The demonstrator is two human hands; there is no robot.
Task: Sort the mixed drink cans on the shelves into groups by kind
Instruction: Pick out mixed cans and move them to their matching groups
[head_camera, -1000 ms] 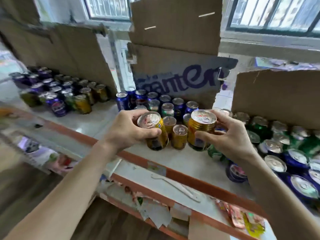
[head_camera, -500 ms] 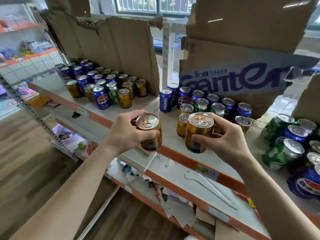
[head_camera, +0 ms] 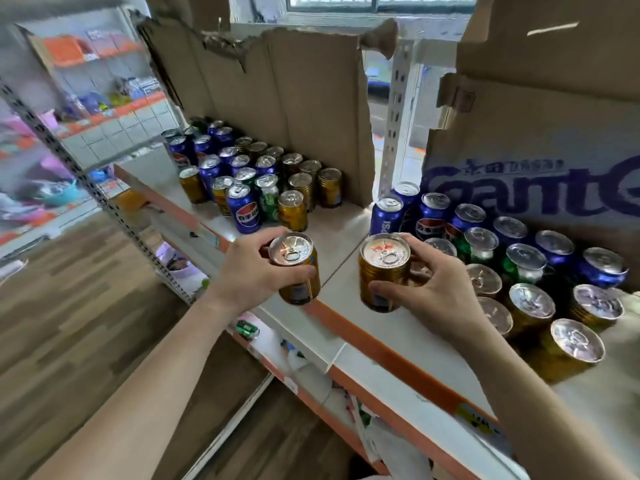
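- Left hand (head_camera: pixel 249 271): fingers wrapped round the side wall of the left gold can (head_camera: pixel 294 268), which it holds upright over the front edge of the shelf (head_camera: pixel 346 233)
- Right hand (head_camera: pixel 440 289): grips the right gold can (head_camera: pixel 382 275) the same way, upright, just beside the right cluster (head_camera: pixel 519 258)
- Likely destination: the gold row (head_camera: pixel 533 306) at the front of the right cluster, or the gold cans (head_camera: pixel 311 181) at the rear of the left cluster (head_camera: pixel 242 188); pick one and keep to it
- Seat each can base-flat, touching a gold neighbour, apart from the blue cans (head_camera: pixel 386 213)
- Place one can at a time, well inward from the edge
- Loosen the fingers only once the base is fully supported; packed neighbours may topple if nudged
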